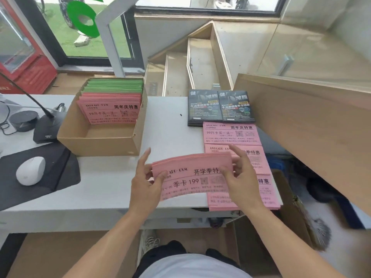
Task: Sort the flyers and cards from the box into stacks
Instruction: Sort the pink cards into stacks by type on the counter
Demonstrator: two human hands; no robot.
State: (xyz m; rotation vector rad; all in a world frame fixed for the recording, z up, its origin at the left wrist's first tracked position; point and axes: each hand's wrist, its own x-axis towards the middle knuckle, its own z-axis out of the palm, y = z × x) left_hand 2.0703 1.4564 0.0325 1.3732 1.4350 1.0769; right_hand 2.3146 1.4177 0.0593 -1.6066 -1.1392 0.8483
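I hold a bundle of pink flyers [190,175] above the white desk's front edge. My left hand [145,185] pinches its left end, index finger raised. My right hand [240,181] grips its right end, thumb on the printed face. A cardboard box [100,139] at the back left holds upright pink flyers [112,111] in front and green flyers [116,87] behind. On the right lie two stacks of dark cards [219,107], then pink stacks: one [230,134] behind my right hand, another [259,157] partly hidden by it, a third [267,193] at the desk edge.
A white mouse [30,170] sits on a black pad [58,169] at the left. A desk microphone base [46,131] and cables stand behind it. A wooden counter [311,125] rises on the right. Bare white desk [170,127] lies between box and stacks.
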